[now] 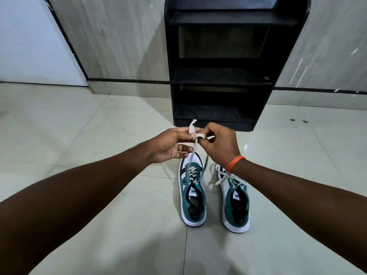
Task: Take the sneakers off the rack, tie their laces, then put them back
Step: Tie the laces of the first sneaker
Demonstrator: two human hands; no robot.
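Two white and teal sneakers stand side by side on the floor, toes toward the rack. The left sneaker has its white laces pulled up above it. My left hand pinches a loop of one lace, its end sticking up. My right hand wraps the other lace over a finger right beside it. The right sneaker has loose laces lying across its front, partly hidden under my right wrist. The black shoe rack stands just beyond, its visible shelves bare.
Pale glossy floor tiles spread all around the shoes. A marble-look wall with a dark skirting line runs behind the rack. A white door is at the far left.
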